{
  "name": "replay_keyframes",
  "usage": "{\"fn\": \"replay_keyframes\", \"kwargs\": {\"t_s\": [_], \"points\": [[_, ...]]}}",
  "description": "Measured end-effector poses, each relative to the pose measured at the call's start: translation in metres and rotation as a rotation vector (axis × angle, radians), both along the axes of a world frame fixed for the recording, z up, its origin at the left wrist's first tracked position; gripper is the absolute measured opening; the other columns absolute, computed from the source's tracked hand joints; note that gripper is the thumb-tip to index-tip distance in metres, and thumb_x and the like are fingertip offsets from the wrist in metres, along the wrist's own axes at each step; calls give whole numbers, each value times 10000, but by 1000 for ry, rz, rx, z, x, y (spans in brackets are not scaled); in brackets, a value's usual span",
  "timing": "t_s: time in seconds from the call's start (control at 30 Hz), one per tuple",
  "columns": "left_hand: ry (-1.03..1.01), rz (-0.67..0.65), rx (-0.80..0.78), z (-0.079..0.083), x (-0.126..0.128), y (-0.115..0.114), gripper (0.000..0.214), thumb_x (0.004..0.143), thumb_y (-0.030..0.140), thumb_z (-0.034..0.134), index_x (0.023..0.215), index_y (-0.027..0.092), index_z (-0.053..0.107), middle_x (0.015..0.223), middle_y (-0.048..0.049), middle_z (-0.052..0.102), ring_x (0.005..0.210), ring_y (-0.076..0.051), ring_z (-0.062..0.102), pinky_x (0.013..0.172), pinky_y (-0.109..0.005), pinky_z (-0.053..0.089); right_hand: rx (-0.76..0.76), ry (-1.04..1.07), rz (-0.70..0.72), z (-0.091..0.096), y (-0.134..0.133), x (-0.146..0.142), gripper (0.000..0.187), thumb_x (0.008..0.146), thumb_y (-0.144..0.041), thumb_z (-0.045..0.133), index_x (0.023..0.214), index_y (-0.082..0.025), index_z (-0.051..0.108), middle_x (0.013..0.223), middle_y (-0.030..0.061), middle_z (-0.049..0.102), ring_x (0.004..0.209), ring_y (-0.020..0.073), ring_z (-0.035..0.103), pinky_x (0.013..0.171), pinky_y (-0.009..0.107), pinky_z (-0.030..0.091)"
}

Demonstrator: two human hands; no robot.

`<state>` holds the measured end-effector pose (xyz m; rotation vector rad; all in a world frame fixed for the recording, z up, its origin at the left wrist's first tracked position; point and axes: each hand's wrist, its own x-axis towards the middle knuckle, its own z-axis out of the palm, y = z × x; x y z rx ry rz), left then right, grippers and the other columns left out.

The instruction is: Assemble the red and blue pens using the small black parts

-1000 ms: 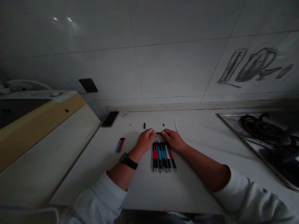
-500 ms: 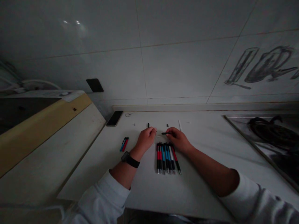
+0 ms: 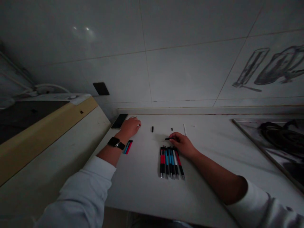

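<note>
My left hand, with a black watch on its wrist, is over the back left of the white counter, beside the dark phone. Its fingers are drawn together, and whatever they hold is too small to make out. In my right hand a short black pen part is pinched, its tip pointing left. Just below that hand several click pens in red, blue and white with black grips lie side by side. Between the hands rests a small black piece.
Red and blue pen barrels lie below my left hand. Near the wall are a tiny dark piece and a thin white refill-like stick. A stove borders the right; a pale cabinet-like box stands left.
My left hand has moved left and back, from near my right hand to beside the phone. My right hand stays almost in place, still holding the black pen part.
</note>
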<state>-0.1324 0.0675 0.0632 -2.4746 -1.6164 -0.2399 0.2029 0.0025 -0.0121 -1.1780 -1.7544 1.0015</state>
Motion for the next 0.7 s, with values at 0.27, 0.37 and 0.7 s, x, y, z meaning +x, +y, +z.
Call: {"fn": "replay_keyframes", "kwargs": {"t_s": [0.27,0.37,0.7], "points": [[157,-81,-94,-20,-1,23,230,925,168,552,1005,205,765,1043,-109,698,1004,-268,611,850,-380,457,-18,1,-2,7,-2,-2,223,861,-401,616,972,-213,663,683,-37,551,634,143,480,603,273,361],[172,-70,-112,-21,-4,25,247,925,159,534,1024,203,755,1063,-110,699,1011,-262,615,846,-372,453,-9,-7,-6,6,-2,-2,206,859,-382,619,968,-213,664,687,-36,549,644,145,486,610,274,364],[188,-48,-137,-28,-13,33,239,922,180,535,1034,210,744,1086,-117,695,1023,-273,630,837,-381,464,-7,11,23,-7,5,0,229,872,-395,632,1008,-215,668,721,-34,564,654,139,485,620,270,377]]}}
